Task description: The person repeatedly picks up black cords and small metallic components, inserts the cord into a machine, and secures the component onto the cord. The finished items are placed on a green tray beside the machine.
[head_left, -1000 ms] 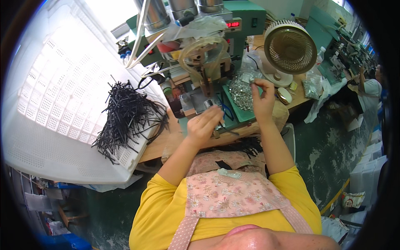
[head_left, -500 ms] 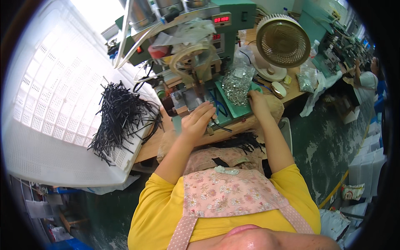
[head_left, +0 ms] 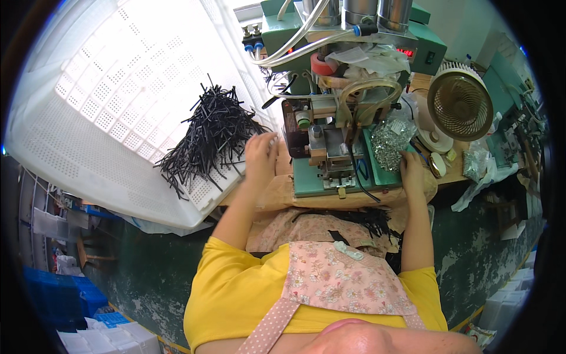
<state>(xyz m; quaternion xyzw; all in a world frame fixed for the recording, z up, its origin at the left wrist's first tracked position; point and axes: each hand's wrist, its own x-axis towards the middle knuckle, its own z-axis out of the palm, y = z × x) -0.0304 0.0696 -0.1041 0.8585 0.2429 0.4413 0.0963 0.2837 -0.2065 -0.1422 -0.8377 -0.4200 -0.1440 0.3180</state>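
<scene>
Black strips (head_left: 215,130) lie plentiful in the white basket (head_left: 88,131); any finished count is unclear. Left hand (head_left: 260,160) beside them, right hand (head_left: 411,171) at metal pieces (head_left: 386,148); cannot tell either's grip.

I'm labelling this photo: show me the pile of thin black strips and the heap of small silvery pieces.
Pile of thin black strips (head_left: 216,128): head view, its visible middle.
Heap of small silvery pieces (head_left: 387,151): head view, its visible middle.
</scene>
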